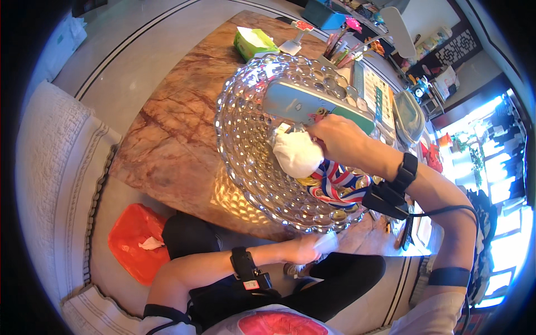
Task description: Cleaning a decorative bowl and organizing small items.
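A large clear glass bowl (245, 167) with a bubbled surface stands on the marbled brown table (173, 111). My right hand (340, 137) reaches inside it, fingers curled between a white soft bundle (298, 155) and a blue-green flat box (293, 103); what the fingertips grip is hidden. Below the wrist lie striped red, white and blue medal ribbons (335, 187), with a gold edge showing beside the bundle. Under the bowl's near rim, above my lap, my left hand (301, 249) is closed round a small whitish object (326, 243), blurred by motion.
An orange-red bin (134, 240) with crumpled paper stands on the floor at the left. A green tissue pack (254, 43), a small white stand (296, 42), pens (340, 53), a keyboard-like panel (377, 95) and a clear container (410, 117) sit beyond the bowl. A white covered seat (53, 162) is at far left.
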Available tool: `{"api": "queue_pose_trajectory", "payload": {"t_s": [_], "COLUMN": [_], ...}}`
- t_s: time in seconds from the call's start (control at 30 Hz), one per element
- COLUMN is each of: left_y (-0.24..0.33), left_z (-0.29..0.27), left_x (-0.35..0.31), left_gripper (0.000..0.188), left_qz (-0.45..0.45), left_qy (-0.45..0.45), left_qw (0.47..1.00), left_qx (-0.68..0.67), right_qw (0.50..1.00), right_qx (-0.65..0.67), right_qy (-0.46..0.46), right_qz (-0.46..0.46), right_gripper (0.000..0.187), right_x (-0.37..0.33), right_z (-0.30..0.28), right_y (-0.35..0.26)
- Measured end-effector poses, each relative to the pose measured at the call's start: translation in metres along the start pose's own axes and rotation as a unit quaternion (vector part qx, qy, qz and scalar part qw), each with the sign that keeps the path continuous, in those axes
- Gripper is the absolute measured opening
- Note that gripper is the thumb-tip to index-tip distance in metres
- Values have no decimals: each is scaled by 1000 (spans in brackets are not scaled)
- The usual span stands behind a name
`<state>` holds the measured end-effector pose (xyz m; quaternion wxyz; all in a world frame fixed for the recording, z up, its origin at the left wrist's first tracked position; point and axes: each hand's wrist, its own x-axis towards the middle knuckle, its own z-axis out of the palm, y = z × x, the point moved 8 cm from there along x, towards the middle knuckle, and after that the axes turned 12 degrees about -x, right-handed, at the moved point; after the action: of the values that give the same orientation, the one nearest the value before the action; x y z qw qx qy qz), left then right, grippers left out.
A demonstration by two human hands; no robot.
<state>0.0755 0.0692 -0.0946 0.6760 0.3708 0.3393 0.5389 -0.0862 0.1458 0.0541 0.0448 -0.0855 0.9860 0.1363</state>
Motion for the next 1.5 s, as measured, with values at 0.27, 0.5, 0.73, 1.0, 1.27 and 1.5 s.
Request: {"api": "queue_pose_trajectory", "payload": {"t_s": [0.27, 0.5, 0.73, 1.0, 1.27, 1.5], "left_y": [29, 33, 35, 36, 41, 44], "left_z": [4, 9, 18, 9, 13, 8], "left_x": [4, 5, 2, 3, 0, 3], "left_gripper": [32, 26, 19, 35, 31, 18], "left_qz": [80, 82, 103, 116, 114, 146], "left_qy": [-23, -31, 26, 71, 55, 82], "left_qw": [996, 993, 994, 991, 992, 983], "left_qx": [-30, -78, -15, 19, 18, 82], "right_qw": [944, 680, 788, 665, 618, 472], "right_qx": [240, 656, 373, 537, 610, 733], "right_qy": [176, 138, 351, 365, 351, 318], "right_qz": [145, 297, 342, 369, 350, 372], "right_gripper": [10, 6, 10, 12, 13, 25], "right_x": [-96, -216, -243, -251, -255, -251], "right_z": [-95, 12, 36, 71, 83, 101], "right_y": [15, -45, -73, -85, -90, -99]}}
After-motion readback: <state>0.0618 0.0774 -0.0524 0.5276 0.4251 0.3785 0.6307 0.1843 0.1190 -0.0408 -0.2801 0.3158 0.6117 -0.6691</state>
